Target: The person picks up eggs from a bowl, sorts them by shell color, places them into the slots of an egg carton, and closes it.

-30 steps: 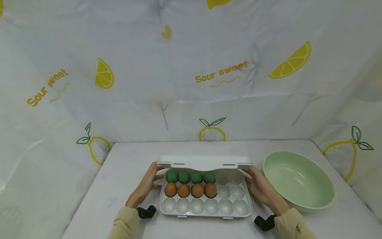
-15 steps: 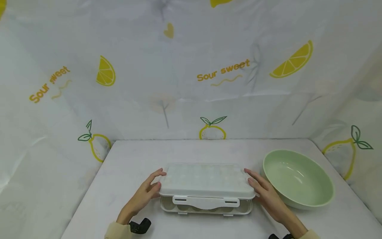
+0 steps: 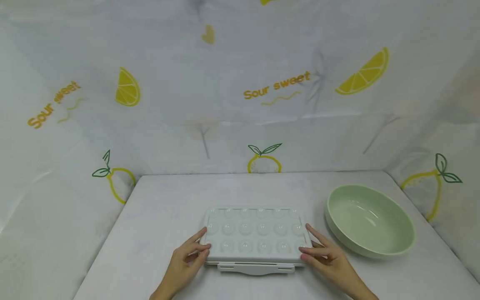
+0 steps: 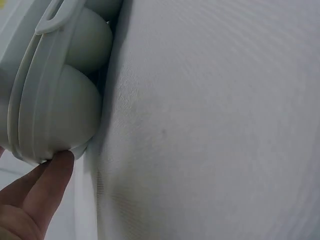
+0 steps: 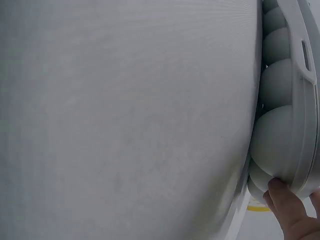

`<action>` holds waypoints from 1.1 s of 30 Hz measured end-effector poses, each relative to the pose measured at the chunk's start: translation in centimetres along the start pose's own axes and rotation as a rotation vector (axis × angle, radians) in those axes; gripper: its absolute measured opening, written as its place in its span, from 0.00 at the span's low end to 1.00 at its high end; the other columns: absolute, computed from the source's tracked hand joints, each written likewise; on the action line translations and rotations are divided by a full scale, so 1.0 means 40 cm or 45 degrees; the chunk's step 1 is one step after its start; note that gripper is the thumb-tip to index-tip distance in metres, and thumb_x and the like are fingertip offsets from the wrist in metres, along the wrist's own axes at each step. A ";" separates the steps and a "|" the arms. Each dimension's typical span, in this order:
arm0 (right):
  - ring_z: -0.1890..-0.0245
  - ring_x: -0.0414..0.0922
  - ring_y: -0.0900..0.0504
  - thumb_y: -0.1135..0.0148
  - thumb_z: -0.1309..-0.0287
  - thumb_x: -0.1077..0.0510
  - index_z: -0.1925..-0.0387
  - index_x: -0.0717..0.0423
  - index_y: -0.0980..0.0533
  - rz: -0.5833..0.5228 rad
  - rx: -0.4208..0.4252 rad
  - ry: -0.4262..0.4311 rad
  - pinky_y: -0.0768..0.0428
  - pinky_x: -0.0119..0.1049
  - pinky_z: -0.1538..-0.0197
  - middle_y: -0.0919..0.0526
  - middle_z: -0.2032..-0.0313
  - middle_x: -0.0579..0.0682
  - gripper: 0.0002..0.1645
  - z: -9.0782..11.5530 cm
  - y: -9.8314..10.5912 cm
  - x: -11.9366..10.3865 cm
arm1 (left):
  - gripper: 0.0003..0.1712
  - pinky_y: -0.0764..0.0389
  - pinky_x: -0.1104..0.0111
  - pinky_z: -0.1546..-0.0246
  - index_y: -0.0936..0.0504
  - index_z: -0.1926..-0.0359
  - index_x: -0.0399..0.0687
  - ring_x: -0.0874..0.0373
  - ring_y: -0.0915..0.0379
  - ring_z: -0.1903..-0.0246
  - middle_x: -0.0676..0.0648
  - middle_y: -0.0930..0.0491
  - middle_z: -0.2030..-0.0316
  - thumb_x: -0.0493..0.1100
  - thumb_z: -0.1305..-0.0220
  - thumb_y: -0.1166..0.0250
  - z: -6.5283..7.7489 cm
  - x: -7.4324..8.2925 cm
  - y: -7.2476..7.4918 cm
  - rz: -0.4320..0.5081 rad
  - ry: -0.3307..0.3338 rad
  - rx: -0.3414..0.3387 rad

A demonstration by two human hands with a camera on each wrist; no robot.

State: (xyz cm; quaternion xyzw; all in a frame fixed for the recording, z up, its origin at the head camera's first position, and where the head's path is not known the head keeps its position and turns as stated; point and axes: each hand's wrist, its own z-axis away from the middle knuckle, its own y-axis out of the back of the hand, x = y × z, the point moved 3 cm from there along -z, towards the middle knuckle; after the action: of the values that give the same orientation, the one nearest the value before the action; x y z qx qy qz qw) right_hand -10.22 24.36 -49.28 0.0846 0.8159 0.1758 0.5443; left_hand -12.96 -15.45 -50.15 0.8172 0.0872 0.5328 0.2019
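Note:
A white plastic egg box with a lid moulded in rows of round bumps lies on the table, its lid down over the tray. My left hand grips its left end, thumb near the front corner. The right hand grips the opposite end the same way. Along the front edge, the latch flap sticks out, not folded down. In the left wrist view, fingertips touch the end cup from below. The right wrist view has fingertips under the other end. The contents are hidden by the lid.
A large pale green bowl stands on the white-covered table, to the right of the right hand. Behind the table hangs a white sheet printed with lemons and words.
The lid has swung down over the green and brown eggs, hiding them. Both hands have come toward me with it and now grip the box's ends.

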 end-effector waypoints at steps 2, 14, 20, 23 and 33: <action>0.35 0.22 0.29 0.27 0.48 0.72 0.57 0.58 0.11 0.052 0.014 0.123 0.23 0.14 0.41 0.32 0.27 0.35 0.16 -0.003 -0.003 -0.005 | 0.05 0.09 0.61 0.55 0.13 0.57 0.50 0.45 0.18 0.41 0.33 0.27 0.32 0.37 0.33 0.31 0.004 0.003 -0.005 -0.051 -0.023 -0.008; 0.33 0.19 0.33 0.13 0.70 0.61 0.69 0.49 0.18 0.132 0.136 0.051 0.19 0.15 0.47 0.28 0.31 0.68 0.22 -0.003 -0.050 -0.023 | 0.19 0.17 0.75 0.43 0.20 0.61 0.56 0.31 0.26 0.37 0.35 0.29 0.29 0.47 0.50 0.19 0.009 0.003 -0.034 -0.184 -0.137 0.017; 0.35 0.20 0.30 0.11 0.72 0.59 0.52 0.58 0.16 0.239 0.209 0.037 0.28 0.09 0.40 0.21 0.37 0.65 0.37 0.013 -0.071 -0.023 | 0.27 0.37 0.88 0.31 0.27 0.69 0.56 0.38 0.25 0.35 0.42 0.25 0.30 0.50 0.61 0.14 0.019 0.001 -0.054 -0.269 -0.168 0.138; 0.44 0.22 0.21 0.10 0.75 0.58 0.40 0.60 0.20 0.364 0.275 0.099 0.32 0.07 0.38 0.12 0.46 0.57 0.51 0.020 -0.077 -0.025 | 0.29 0.39 0.88 0.29 0.28 0.70 0.55 0.40 0.24 0.35 0.44 0.24 0.31 0.50 0.64 0.14 0.020 0.002 -0.058 -0.291 -0.206 0.179; 0.48 0.17 0.21 0.10 0.79 0.61 0.39 0.60 0.21 0.451 0.313 0.248 0.32 0.08 0.36 0.08 0.58 0.51 0.55 0.024 -0.082 -0.017 | 0.30 0.38 0.87 0.29 0.24 0.66 0.54 0.55 0.27 0.31 0.45 0.24 0.31 0.49 0.66 0.13 0.023 -0.002 -0.060 -0.315 -0.258 0.214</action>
State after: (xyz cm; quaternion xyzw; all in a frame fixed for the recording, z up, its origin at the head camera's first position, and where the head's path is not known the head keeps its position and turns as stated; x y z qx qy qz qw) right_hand -8.90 21.27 -50.28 0.2748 0.8523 0.1751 0.4091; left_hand -11.99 -13.53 -51.56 0.8636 0.2105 0.4098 0.2047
